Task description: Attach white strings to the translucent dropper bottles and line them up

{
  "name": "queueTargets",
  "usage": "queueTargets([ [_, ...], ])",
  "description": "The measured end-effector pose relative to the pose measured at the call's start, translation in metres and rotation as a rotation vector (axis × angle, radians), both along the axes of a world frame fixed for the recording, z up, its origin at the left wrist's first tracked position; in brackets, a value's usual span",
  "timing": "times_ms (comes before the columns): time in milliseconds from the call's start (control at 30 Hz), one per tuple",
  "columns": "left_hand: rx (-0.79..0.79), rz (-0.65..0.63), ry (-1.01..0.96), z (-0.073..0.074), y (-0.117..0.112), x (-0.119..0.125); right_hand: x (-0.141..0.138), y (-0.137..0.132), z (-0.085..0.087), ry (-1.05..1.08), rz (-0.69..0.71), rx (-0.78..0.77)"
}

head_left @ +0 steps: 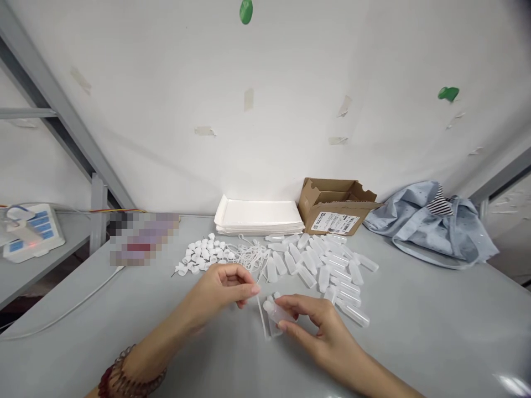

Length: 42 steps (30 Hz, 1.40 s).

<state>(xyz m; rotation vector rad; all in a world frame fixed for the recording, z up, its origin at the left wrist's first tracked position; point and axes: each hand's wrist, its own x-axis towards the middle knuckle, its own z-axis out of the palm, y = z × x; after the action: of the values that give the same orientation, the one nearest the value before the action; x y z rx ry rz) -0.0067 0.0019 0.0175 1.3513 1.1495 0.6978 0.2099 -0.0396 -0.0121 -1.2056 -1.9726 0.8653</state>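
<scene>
My right hand (319, 326) grips a small translucent plastic bottle (277, 313) between thumb and fingers, tilted just above the table. A second translucent bottle (272, 330) shows below it, partly hidden. Closer to the middle, my left hand (230, 284) pinches the top of a thin white cord (261, 312), which hangs down beside the held bottle. Beyond my hands lie a tangle of white cords (254, 257), a heap of white caps (203, 253) on the left, and many loose translucent bottles (307, 276) on the right.
Against the wall stand a stack of white padded envelopes (259, 213) and an open cardboard box (311, 213). Light blue fabric (427, 221) lies at the right. A blurred-out object (145, 240) with a white cable (70, 315) is on the left, near a power strip (37, 235).
</scene>
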Motion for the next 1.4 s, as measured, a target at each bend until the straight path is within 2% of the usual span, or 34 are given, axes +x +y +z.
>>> queueTargets([
  [133, 0.267, 0.081, 0.114, 0.0, -0.002, -0.001, -0.001, -0.001, -0.001, 0.033, -0.036, 0.014],
  [233, 0.357, 0.008, 0.173, -0.002, -0.007, 0.005, -0.001, -0.001, -0.001, 0.049, -0.056, 0.002],
  [333, 0.364, -0.046, 0.13, -0.006, -0.011, 0.012, 0.0, -0.001, 0.0, 0.05, -0.057, 0.011],
  [433, 0.367, 0.012, 0.136, -0.011, -0.015, 0.016, 0.0, 0.0, 0.001, 0.051, -0.041, 0.043],
  [533, 0.399, 0.064, 0.116, -0.013, -0.017, 0.017, 0.0, 0.0, -0.001, 0.05, -0.021, 0.149],
  [700, 0.437, -0.003, 0.05, -0.012, -0.02, 0.02, -0.001, -0.003, -0.003, 0.047, 0.0, 0.257],
  [800, 0.406, 0.001, 0.025, -0.011, -0.021, 0.024, -0.003, -0.004, -0.002, 0.055, 0.009, 0.281],
  [933, 0.348, -0.023, 0.079, -0.009, -0.022, 0.027, -0.007, -0.004, -0.001, 0.106, 0.109, 0.324],
  [1033, 0.346, -0.017, 0.122, -0.007, -0.022, 0.024, -0.008, -0.003, 0.0, 0.178, 0.119, 0.231],
  [1100, 0.38, 0.071, 0.173, -0.004, -0.021, 0.019, -0.007, -0.002, 0.003, 0.256, 0.06, 0.066],
  [1200, 0.533, 0.242, 0.245, 0.002, -0.018, 0.01, -0.004, 0.001, 0.008, 0.435, -0.001, -0.238],
  [1267, 0.671, 0.255, 0.264, 0.005, -0.019, 0.009, -0.004, 0.003, 0.009, 0.512, -0.031, -0.324],
  [1333, 0.787, 0.187, 0.267, 0.003, -0.022, 0.013, -0.004, 0.004, 0.007, 0.491, -0.103, -0.227],
  [1400, 0.879, 0.137, 0.255, -0.003, -0.027, 0.021, -0.007, 0.003, 0.002, 0.383, -0.176, 0.008],
])
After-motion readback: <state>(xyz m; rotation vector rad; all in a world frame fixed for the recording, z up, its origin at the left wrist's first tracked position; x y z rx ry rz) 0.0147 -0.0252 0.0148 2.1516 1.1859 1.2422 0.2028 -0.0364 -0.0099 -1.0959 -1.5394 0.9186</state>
